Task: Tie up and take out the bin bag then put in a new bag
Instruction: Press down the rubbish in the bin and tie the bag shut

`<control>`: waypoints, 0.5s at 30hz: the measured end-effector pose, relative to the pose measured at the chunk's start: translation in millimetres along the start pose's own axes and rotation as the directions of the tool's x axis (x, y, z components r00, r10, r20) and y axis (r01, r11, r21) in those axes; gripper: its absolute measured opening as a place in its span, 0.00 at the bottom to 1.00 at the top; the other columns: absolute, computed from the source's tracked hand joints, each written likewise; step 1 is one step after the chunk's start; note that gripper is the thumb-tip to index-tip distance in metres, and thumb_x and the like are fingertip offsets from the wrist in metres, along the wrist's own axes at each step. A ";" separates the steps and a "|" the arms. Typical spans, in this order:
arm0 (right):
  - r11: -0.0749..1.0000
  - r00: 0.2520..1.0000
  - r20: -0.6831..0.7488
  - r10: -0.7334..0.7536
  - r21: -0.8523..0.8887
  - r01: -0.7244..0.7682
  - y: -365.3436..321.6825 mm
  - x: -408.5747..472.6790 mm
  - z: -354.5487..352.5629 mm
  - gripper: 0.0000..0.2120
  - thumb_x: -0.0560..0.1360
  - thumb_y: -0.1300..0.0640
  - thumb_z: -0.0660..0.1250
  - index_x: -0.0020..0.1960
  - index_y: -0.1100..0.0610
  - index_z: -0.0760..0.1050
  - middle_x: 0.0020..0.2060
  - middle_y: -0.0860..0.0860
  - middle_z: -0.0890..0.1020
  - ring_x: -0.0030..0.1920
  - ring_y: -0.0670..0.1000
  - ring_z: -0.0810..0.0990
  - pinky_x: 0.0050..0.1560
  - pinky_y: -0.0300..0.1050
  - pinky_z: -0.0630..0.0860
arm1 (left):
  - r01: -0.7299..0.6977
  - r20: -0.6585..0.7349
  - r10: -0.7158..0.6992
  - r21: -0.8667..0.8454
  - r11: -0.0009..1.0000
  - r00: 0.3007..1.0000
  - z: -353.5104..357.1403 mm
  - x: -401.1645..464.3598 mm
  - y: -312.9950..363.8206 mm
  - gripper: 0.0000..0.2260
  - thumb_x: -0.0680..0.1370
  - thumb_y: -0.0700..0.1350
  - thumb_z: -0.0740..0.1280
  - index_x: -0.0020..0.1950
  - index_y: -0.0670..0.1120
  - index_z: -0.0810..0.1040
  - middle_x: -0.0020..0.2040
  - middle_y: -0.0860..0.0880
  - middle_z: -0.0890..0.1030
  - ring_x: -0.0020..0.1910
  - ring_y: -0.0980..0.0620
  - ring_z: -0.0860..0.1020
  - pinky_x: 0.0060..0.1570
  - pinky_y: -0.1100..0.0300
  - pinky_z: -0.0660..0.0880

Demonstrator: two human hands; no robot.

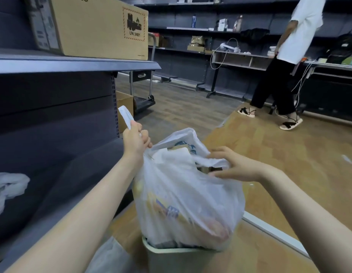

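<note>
Dark shelving (53, 107) fills the left side, with a large cardboard box (88, 26) on its upper shelf and a crumpled white bag (9, 186) lying on a lower one. A wooden floor (289, 164) stretches to the right, where another person (289, 62) in a white top and black trousers stands by the far shelves.

The full white bin bag (183, 198) stands upright, its long axis roughly vertical, its bottom still inside the pale bin (171, 257) at the lower centre of the view. Its open mouth points up, and packaging shows through the thin plastic.

The left arm reaches forward and up along the shelving. The left hand (136, 137) is clenched round one bag handle (126, 116), pulling it up and to the left so the strip sticks out above the fist. The right hand (232, 166) lies at the opposite edge of the bag mouth, fingers spread and curved over the bunched plastic; it is blurred, so whether it actually grips the plastic I cannot tell.
</note>
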State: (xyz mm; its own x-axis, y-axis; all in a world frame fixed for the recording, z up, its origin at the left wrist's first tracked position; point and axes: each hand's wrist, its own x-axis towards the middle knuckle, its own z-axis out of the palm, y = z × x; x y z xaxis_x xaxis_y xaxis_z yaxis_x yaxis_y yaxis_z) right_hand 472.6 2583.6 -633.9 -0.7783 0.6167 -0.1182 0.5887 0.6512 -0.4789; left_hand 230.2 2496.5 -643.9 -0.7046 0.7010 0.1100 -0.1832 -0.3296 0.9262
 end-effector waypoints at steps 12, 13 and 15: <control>0.741 0.719 -0.637 0.277 0.618 0.262 -60.2 48.7 64.3 0.21 0.81 0.60 0.51 0.30 0.56 0.65 0.28 0.50 0.73 0.34 0.48 0.70 0.36 0.37 0.67 | -0.001 0.110 0.008 -0.062 0.998 0.994 39.5 -23.0 -12.5 0.18 0.84 0.45 0.49 0.33 0.48 0.58 0.18 0.56 0.57 0.18 0.58 0.54 0.23 0.64 0.56; 0.791 0.709 -0.663 0.239 0.556 0.253 -62.7 50.5 68.0 0.18 0.80 0.59 0.51 0.32 0.55 0.64 0.28 0.49 0.70 0.32 0.48 0.68 0.34 0.39 0.65 | -0.003 0.138 0.011 -0.061 0.998 0.990 43.3 -24.9 -14.8 0.19 0.84 0.46 0.49 0.33 0.48 0.58 0.18 0.55 0.57 0.18 0.58 0.54 0.23 0.65 0.56; 0.877 0.711 -0.680 0.180 0.438 0.197 -67.8 53.2 76.4 0.15 0.77 0.58 0.51 0.32 0.52 0.62 0.28 0.46 0.68 0.31 0.46 0.66 0.33 0.40 0.62 | -0.024 0.203 0.029 -0.027 0.999 0.979 51.5 -31.4 -21.4 0.20 0.84 0.46 0.49 0.31 0.47 0.58 0.18 0.55 0.57 0.19 0.57 0.55 0.22 0.65 0.57</control>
State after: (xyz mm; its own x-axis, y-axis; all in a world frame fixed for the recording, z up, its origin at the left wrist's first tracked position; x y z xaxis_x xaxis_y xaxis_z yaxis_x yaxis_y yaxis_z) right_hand 374.6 2538.5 -674.2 -0.2990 0.8561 0.4215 0.2677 0.4993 -0.8241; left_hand 291.5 2514.1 -648.6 -0.5560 0.8047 0.2080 -0.1846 -0.3635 0.9131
